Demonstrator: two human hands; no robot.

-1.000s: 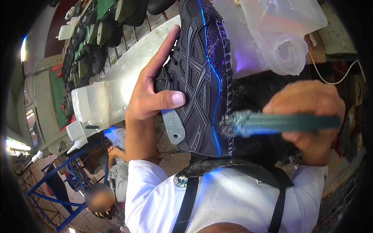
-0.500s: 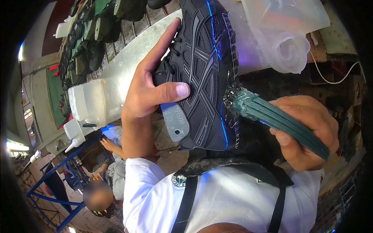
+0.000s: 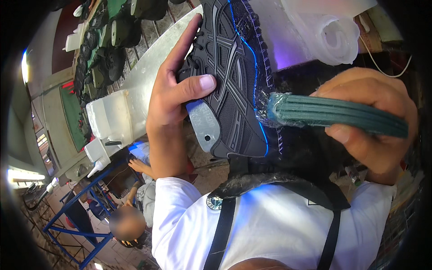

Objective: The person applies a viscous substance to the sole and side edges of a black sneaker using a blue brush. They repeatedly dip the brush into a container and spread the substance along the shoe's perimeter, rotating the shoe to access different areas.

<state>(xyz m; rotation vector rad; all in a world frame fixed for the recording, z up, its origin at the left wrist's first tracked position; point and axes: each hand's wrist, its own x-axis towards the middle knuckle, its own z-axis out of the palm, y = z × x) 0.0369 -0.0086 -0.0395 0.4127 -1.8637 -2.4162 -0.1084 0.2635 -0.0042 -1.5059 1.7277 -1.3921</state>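
A black shoe upper (image 3: 234,90) with grey overlay lines and stitching along its bottom edge is stretched over a grey-green last (image 3: 203,126). My left hand (image 3: 173,96) is closed around the upper from the lace side, thumb on its side and index finger stretched along it. My right hand (image 3: 369,112) grips a green ribbed glue brush (image 3: 337,112), fingers above and thumb below. The brush's tip, coated with shiny, glue-like stuff, touches the upper's bottom edge near the heel. A thin blue line of light runs along that edge.
Clear plastic tubs (image 3: 337,40) stand at the far right beside a white cord. At left lie a translucent plastic bottle (image 3: 108,121) and a pale metal surface (image 3: 148,67). Several dark shoes on lasts (image 3: 105,58) sit on a rack. Another person (image 3: 144,198) is at lower left.
The brush has swung from a downward slant to nearly level, its tip still at the upper's edge. My right hand has risen and moved right. The shoe upper has shifted slightly up and left.
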